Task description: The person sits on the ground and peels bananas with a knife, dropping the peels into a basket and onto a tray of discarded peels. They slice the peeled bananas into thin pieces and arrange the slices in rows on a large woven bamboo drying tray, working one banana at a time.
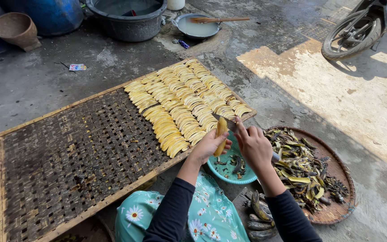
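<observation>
My left hand (208, 145) holds a peeled yellow banana (221, 134) upright over a small teal plastic basket (229, 172). My right hand (254, 145) grips a knife (226, 122) whose blade rests against the top of the banana. Both arms wear dark sleeves. In front of me lies a large woven bamboo drying tray (77, 152); its far right part is covered with several rows of sliced banana pieces (180, 101).
A round woven basket (339, 170) full of banana peels sits at my right. Unpeeled dark bananas (258, 217) lie near my knee. Farther off stand a dark basin (128, 20), a pan with a wooden spoon (198, 27), a clay pot (16, 29) and a motorbike wheel (352, 33).
</observation>
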Motion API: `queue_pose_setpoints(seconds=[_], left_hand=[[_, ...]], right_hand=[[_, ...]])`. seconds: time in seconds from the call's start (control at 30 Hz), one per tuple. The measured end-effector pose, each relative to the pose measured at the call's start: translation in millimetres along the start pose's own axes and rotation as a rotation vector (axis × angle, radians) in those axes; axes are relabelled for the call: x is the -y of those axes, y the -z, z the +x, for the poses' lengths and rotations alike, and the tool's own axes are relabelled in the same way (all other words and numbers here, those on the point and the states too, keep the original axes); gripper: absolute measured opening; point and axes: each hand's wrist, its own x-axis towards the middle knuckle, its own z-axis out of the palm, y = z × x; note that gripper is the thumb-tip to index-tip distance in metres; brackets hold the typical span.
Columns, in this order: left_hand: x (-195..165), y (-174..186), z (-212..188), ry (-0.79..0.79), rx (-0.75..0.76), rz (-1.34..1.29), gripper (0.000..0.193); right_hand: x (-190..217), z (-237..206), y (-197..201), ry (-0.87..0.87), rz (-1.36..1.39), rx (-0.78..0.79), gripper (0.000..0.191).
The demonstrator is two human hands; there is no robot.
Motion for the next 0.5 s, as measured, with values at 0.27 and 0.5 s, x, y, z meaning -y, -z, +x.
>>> queue_pose_setpoints(seconds=[0.27,0.5], left_hand=[[-17,118,4,-0.295,-0.428,0.483,0.030],[-25,223,26,-0.429,-0.748,0.742,0.027]], right_hand=[[60,102,-77,-0.818,1.642,0.637,0.052],[147,192,-185,-0.687,1.572,0.983,0.037]])
